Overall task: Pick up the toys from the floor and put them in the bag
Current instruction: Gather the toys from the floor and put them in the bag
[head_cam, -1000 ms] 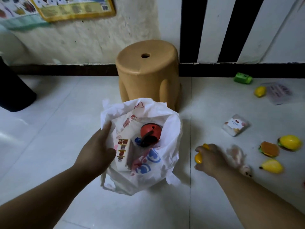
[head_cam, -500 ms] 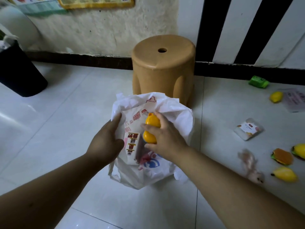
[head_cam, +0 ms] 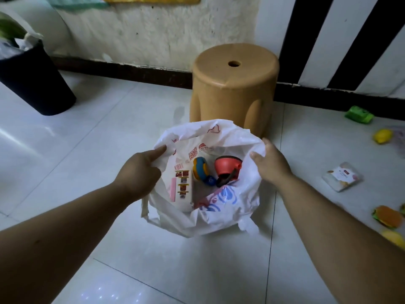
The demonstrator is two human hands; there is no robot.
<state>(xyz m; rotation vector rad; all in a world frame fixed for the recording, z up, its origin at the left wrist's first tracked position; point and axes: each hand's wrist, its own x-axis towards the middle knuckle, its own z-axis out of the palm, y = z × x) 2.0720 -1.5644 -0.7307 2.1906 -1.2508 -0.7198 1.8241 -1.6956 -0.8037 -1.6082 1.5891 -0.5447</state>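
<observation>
The white plastic bag (head_cam: 221, 218) stands open on the tiled floor in front of me. Inside lie a white box with red labels (head_cam: 182, 189), a yellow and blue toy (head_cam: 200, 170) and a red toy (head_cam: 226, 166). My left hand (head_cam: 138, 174) grips the bag's left rim, index finger stretched along it. My right hand (head_cam: 271, 163) pinches the right rim, thumb inside. On the floor to the right lie a green toy (head_cam: 359, 115), a yellow fruit (head_cam: 382, 136), a white packet (head_cam: 341, 176), a toy burger (head_cam: 386, 216) and another yellow fruit (head_cam: 393, 238).
A tan plastic stool (head_cam: 234, 84) stands right behind the bag, against the wall. A black bin (head_cam: 32, 84) sits at the far left. The black and white striped wall runs along the back right.
My right hand picked a yellow toy off the floor, carried it over the bag and let it go inside. That hand now holds the right rim, and the bag's mouth is wider.
</observation>
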